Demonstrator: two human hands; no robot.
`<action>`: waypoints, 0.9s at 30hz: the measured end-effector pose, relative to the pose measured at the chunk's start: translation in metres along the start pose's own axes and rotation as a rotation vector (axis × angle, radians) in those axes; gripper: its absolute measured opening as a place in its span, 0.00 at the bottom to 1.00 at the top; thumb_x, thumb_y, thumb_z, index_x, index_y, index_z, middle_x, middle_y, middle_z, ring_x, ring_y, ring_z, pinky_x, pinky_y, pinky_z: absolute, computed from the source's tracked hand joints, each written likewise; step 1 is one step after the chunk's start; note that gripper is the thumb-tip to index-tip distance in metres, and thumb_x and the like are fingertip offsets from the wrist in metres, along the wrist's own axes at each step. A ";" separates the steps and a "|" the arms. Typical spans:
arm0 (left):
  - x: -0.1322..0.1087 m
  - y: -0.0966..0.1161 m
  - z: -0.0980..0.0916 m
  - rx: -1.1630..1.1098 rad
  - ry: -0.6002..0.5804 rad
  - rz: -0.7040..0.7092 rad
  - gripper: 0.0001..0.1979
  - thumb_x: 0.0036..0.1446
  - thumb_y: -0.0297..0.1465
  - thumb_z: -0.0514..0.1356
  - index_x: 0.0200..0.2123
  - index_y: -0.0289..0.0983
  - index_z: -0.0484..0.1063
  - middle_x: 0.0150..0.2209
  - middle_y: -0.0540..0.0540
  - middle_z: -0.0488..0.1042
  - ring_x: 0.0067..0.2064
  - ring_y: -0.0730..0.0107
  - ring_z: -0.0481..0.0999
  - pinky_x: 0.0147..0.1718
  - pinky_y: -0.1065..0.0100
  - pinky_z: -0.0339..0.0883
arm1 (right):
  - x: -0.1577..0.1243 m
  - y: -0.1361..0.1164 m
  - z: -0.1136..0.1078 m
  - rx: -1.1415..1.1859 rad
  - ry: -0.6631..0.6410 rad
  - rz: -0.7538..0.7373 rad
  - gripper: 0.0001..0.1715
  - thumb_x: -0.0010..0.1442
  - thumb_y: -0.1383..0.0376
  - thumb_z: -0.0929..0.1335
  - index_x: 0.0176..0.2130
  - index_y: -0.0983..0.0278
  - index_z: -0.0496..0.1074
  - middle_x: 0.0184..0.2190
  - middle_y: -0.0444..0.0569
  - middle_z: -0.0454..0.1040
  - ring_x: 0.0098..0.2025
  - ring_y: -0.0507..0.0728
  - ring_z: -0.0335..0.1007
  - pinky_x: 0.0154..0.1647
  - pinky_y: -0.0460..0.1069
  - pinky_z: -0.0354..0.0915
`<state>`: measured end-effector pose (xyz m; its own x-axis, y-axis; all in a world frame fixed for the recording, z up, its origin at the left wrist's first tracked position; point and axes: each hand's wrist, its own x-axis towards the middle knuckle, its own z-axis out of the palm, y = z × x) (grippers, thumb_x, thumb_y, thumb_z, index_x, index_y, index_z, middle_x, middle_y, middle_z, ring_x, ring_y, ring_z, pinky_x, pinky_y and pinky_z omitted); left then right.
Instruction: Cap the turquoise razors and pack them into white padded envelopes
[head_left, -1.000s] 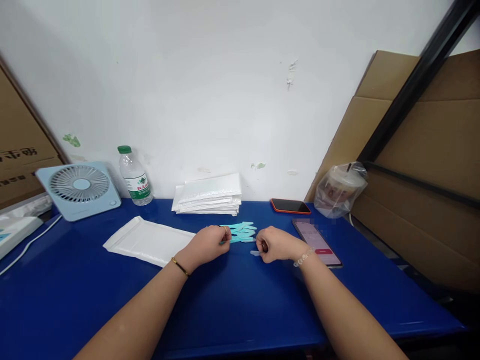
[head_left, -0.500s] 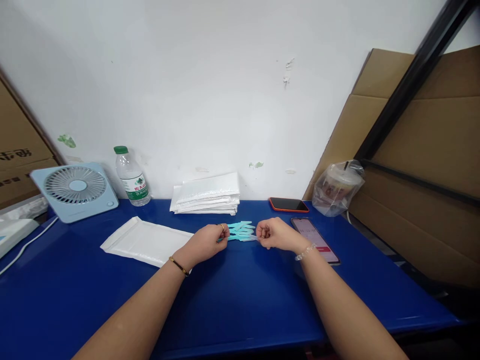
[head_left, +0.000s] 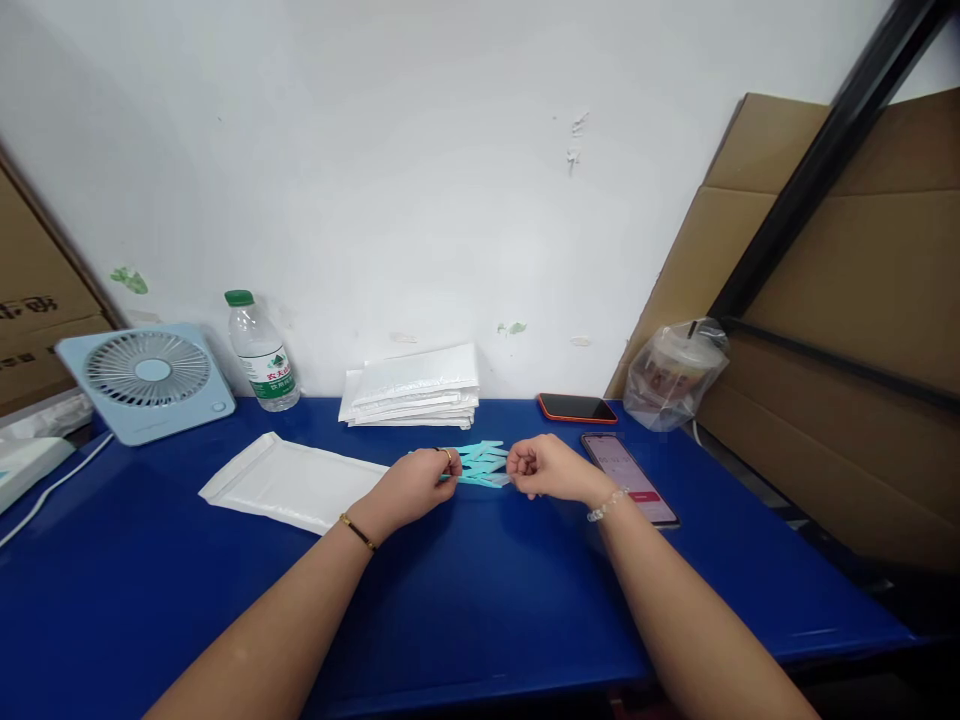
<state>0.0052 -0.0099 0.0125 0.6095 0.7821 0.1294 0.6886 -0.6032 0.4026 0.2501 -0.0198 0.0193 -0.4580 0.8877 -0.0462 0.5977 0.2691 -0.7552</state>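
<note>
Several slim turquoise plastic sticks (head_left: 484,460) with pale, translucent ends lie fanned out between my hands, just over the blue table (head_left: 480,600). My left hand (head_left: 424,480) is closed around their left ends; its fingers hide that part. On the other side, the curled fingers of my right hand (head_left: 544,468) pinch at a translucent end of the lower sticks. A white padded envelope (head_left: 292,480) lies flat to the left, partly behind my left wrist. Just beyond my right hand is a phone with a lit screen (head_left: 630,480).
Against the wall sit a stack of white padded envelopes (head_left: 412,385) and an orange-edged phone (head_left: 577,408). A water bottle (head_left: 262,355) and a blue fan (head_left: 150,380) stand left. At right are a bagged drink cup (head_left: 675,375) and cardboard (head_left: 847,350).
My right hand has shifted slightly left, towards the sticks. The sticks' right ends look a little more spread apart. My left hand stays almost in place.
</note>
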 end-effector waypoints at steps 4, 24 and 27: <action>0.000 -0.002 -0.001 -0.069 -0.003 0.009 0.06 0.54 0.29 0.50 0.30 0.38 0.66 0.29 0.49 0.71 0.30 0.71 0.67 0.30 0.71 0.58 | 0.001 0.002 0.000 0.118 -0.003 0.009 0.06 0.47 0.70 0.65 0.30 0.66 0.69 0.21 0.43 0.72 0.21 0.50 0.71 0.20 0.42 0.64; 0.004 -0.011 0.001 -0.248 0.068 -0.052 0.08 0.56 0.35 0.50 0.32 0.38 0.65 0.31 0.50 0.70 0.31 0.72 0.67 0.33 0.70 0.61 | 0.005 0.009 -0.004 0.524 -0.031 -0.009 0.14 0.52 0.60 0.69 0.32 0.67 0.64 0.24 0.47 0.76 0.24 0.54 0.75 0.22 0.46 0.69; 0.004 -0.011 0.000 -0.250 0.063 -0.054 0.09 0.56 0.35 0.50 0.32 0.38 0.65 0.31 0.50 0.70 0.32 0.71 0.67 0.33 0.69 0.62 | 0.006 0.010 -0.004 0.533 -0.032 -0.002 0.15 0.51 0.59 0.70 0.32 0.67 0.64 0.24 0.47 0.76 0.23 0.54 0.75 0.22 0.46 0.69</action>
<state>0.0006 -0.0004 0.0085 0.5437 0.8249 0.1546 0.5960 -0.5092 0.6209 0.2558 -0.0108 0.0143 -0.4833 0.8735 -0.0582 0.1838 0.0363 -0.9823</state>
